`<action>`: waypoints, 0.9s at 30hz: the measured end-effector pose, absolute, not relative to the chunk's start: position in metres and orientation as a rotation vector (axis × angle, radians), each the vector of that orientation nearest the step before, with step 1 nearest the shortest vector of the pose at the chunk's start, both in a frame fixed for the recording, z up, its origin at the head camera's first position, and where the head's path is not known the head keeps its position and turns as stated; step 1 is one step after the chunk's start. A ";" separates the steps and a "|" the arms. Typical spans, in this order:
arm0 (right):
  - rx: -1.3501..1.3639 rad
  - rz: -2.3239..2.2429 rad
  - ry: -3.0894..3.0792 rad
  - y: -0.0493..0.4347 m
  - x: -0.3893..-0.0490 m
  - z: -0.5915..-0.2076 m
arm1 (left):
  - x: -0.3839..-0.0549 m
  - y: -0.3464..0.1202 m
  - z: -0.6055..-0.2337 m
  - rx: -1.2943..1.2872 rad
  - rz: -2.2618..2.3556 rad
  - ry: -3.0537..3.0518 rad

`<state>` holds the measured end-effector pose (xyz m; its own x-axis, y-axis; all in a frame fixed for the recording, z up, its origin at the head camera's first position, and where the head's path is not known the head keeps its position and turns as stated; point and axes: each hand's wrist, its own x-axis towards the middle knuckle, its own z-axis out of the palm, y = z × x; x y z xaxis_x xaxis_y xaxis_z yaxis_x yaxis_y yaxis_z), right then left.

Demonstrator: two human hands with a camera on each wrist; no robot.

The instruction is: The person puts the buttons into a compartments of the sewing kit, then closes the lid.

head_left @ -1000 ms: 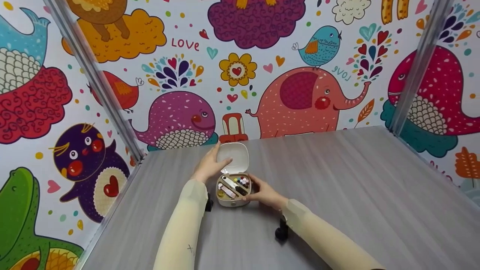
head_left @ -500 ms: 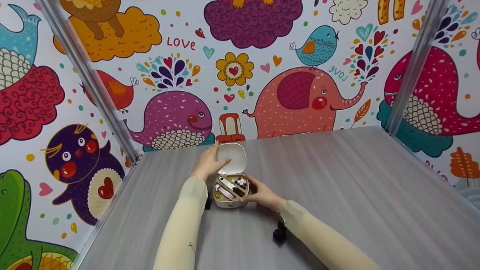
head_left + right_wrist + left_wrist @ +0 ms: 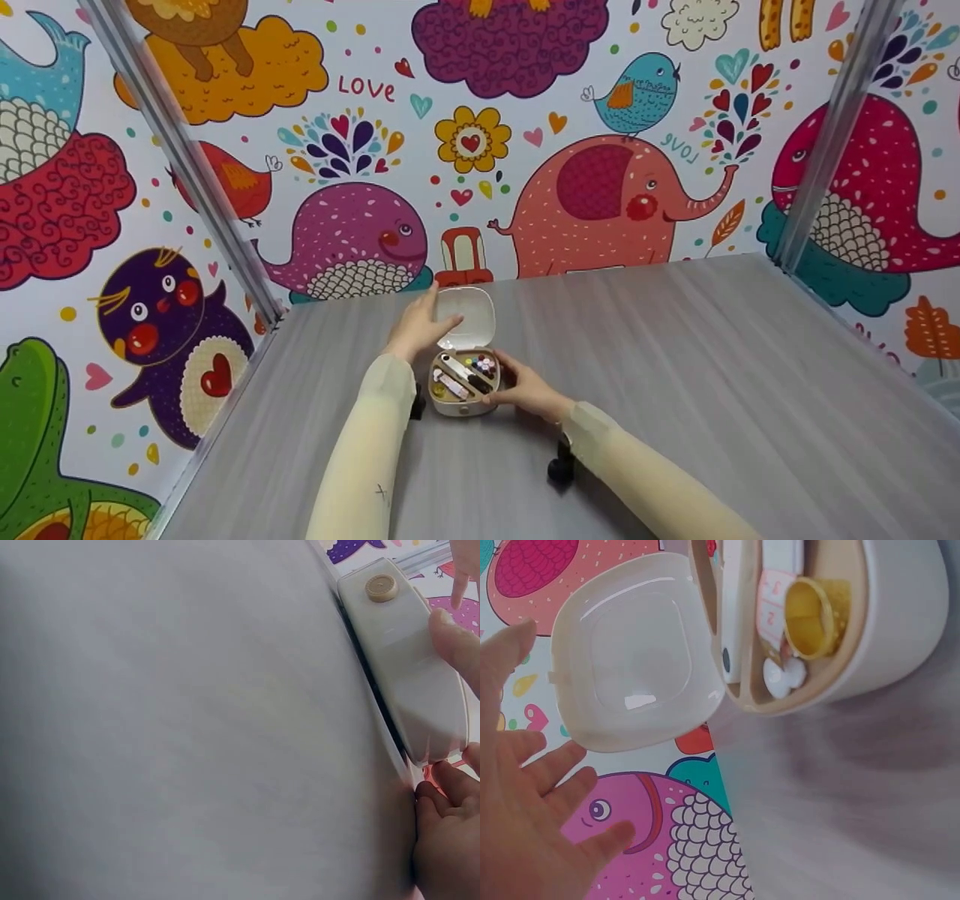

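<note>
A small cream sewing kit box point(image 3: 448, 409) stands on the table with its lid point(image 3: 474, 319) raised at the back. Inside are a gold thimble point(image 3: 836, 611), a folded tape measure point(image 3: 772, 611), white buttons point(image 3: 778, 679), a slim white tool point(image 3: 733, 607) and small coloured round pieces point(image 3: 486, 364). My left hand point(image 3: 415, 330) is beside the lid's left edge, fingers spread; whether a fingertip touches it I cannot tell. My right hand point(image 3: 531, 388) holds the box's right side, thumb point(image 3: 457, 649) at the front corner and fingers point(image 3: 450, 791) round the back.
The grey table point(image 3: 675, 375) runs back to walls printed with cartoon animals. Metal posts point(image 3: 187, 165) stand at the corners. Black wrist-worn devices point(image 3: 561, 466) hang below both sleeves.
The head view shifts slightly. Both hands and the box with its raised lid keep their places relative to each other.
</note>
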<state>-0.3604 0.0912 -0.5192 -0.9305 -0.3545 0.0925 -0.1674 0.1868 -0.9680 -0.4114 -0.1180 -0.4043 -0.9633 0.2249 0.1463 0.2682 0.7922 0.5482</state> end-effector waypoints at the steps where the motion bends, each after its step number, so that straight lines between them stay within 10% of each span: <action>1: -0.508 -1.837 2.304 0.091 -0.361 -0.520 | -0.411 -0.118 -0.404 -0.405 -0.917 -2.898; 27: -0.526 -1.846 2.334 0.092 -0.360 -0.520 | -0.389 -0.130 -0.411 -0.475 -1.047 -2.696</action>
